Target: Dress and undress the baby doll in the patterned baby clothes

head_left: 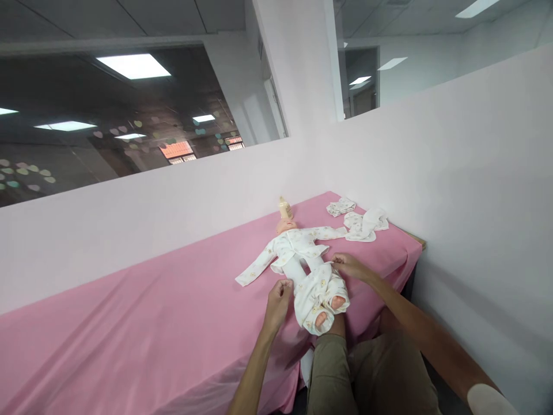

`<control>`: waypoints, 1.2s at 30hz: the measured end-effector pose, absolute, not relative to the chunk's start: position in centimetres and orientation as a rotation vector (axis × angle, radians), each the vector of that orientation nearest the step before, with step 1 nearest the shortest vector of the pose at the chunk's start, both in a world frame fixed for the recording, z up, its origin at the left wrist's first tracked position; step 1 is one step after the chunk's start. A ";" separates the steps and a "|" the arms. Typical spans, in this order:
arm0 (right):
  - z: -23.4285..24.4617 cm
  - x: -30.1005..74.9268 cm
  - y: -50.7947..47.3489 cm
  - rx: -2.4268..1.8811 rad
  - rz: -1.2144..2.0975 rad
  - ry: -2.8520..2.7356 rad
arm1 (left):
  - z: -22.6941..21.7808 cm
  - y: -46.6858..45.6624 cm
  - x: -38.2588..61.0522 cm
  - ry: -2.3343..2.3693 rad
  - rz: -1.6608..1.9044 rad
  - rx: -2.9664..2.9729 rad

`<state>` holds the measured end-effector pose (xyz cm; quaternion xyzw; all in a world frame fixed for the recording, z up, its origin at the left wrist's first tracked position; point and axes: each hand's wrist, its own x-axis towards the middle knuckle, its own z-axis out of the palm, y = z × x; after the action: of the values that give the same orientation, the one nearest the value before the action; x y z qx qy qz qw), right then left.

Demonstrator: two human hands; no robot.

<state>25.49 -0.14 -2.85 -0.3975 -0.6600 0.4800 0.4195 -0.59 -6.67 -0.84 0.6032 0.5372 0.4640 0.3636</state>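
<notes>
A baby doll [287, 225] lies on its back on the pink tablecloth [164, 300], dressed in a white patterned shirt [298, 245]. White patterned trousers [317, 291] are bunched around its legs, with both bare feet showing at the table's near edge. My left hand [279, 300] is closed in a pinch on the left side of the trousers' waistband. My right hand [349, 265] is closed on the right side of the waistband.
A small baby bottle [283, 207] stands just behind the doll's head. Several small white garments [363, 223] lie at the table's far right corner. White partition walls [453, 173] close in the back and right side. My knee [345, 369] is against the table's edge.
</notes>
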 end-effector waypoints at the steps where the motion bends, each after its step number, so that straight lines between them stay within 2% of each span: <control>1: -3.3 25.2 0.0 -1.000 1.178 -1.638 | -0.7 -6.8 -0.6 1.384 1.171 1.574; 9: -3.9 25.6 0.3 -1.043 1.243 -1.476 | -0.6 -8.2 -1.1 1.287 1.024 1.689; 15: -2.6 25.8 1.5 -1.043 1.414 -1.692 | -0.5 -7.9 -1.3 1.371 0.923 1.779; 20: -2.5 26.1 1.6 -0.928 1.532 -1.887 | -1.3 -7.7 -0.8 1.455 1.066 1.783; 26: -2.3 26.1 2.0 -0.990 1.388 -1.896 | -2.7 -6.5 -0.5 1.530 1.264 1.635; 31: -2.5 25.3 2.4 -0.960 1.320 -1.845 | -3.2 -5.6 -1.4 1.467 1.206 1.550; 36: -3.7 24.7 2.0 -0.904 1.336 -1.779 | -2.4 -2.8 -4.2 1.318 1.383 0.963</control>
<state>24.74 1.96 -3.67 -0.3510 -0.6906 0.5187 0.3617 -4.21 -2.75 -2.39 0.3948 0.5402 0.5670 0.4804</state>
